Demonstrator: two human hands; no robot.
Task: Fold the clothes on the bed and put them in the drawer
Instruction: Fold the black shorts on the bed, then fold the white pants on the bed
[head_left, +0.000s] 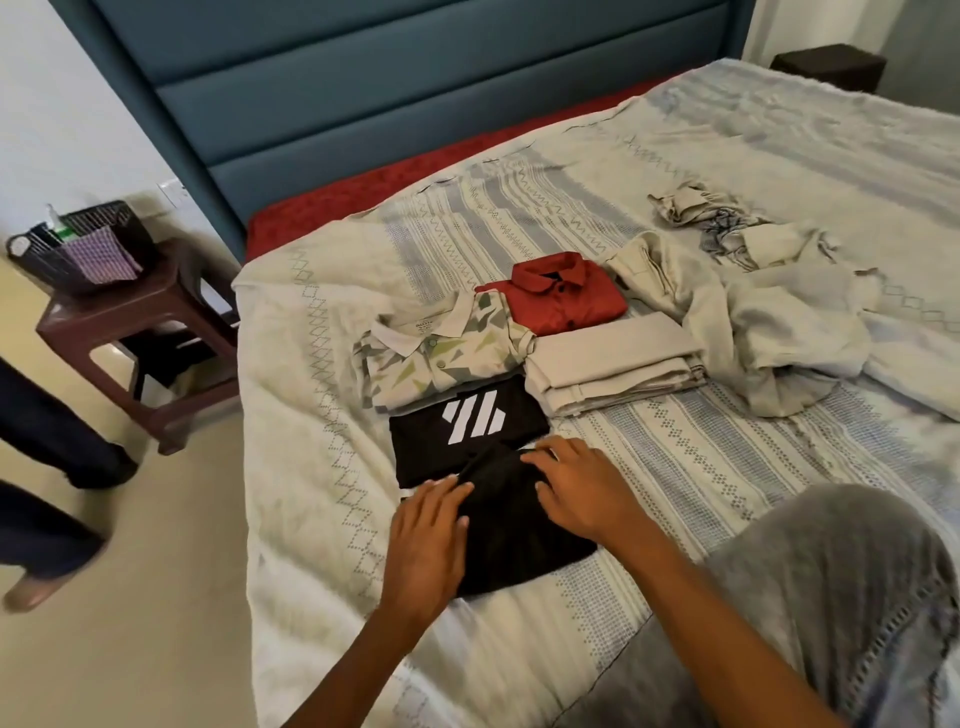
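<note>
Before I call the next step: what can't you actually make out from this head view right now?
- The drawer: not in the head view at all.
- Black garment: parts hidden under the left hand and right hand.
- Unfolded pile: crumpled, so the number of pieces is unclear.
- Label inside the patterned shirt collar: too small to read.
- Person at the left edge: cut off by the frame, blurred.

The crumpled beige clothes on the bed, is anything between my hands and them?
Nothing blocks them. Both hands, left and right, rest on the black garment; the crumpled beige clothes lie apart, across bare bedsheet beside the folded beige trousers.
</note>
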